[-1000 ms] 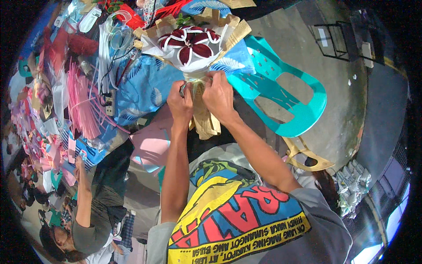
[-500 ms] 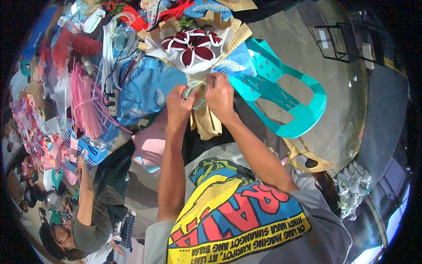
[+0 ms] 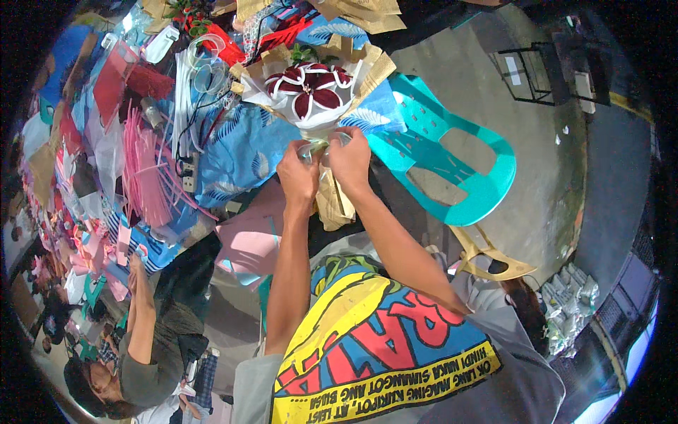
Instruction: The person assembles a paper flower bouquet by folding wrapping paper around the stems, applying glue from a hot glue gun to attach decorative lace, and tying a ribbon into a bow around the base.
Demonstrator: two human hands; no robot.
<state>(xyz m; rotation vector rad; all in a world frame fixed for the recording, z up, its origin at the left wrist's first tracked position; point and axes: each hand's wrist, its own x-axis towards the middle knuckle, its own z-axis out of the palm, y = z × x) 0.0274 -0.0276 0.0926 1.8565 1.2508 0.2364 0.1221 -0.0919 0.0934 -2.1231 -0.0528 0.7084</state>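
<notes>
A bouquet (image 3: 316, 99) of dark red flowers edged in white stands in white and tan printed paper, its tan paper tail (image 3: 333, 203) hanging below my hands. A pale, shiny ribbon (image 3: 316, 145) passes round its neck. My left hand (image 3: 299, 172) pinches the ribbon on the left side of the neck, fingers closed. On the other side my right hand (image 3: 349, 161) is closed on the ribbon too, thumb and fingers together. The knuckles hide part of the ribbon, so whether it is knotted cannot be seen.
A turquoise plastic chair (image 3: 487, 185) lies to the right, a beige one (image 3: 487, 261) below it. Left, a blue-covered table (image 3: 236, 152) carries pink strips (image 3: 145, 166), white strips and a power strip (image 3: 189, 174). A co-worker's arm (image 3: 141, 318) reaches in at lower left.
The bouquet sits slightly lower and further right in the picture. My left hand has shifted right and down with it, and the ribbon loops at the neck look smaller.
</notes>
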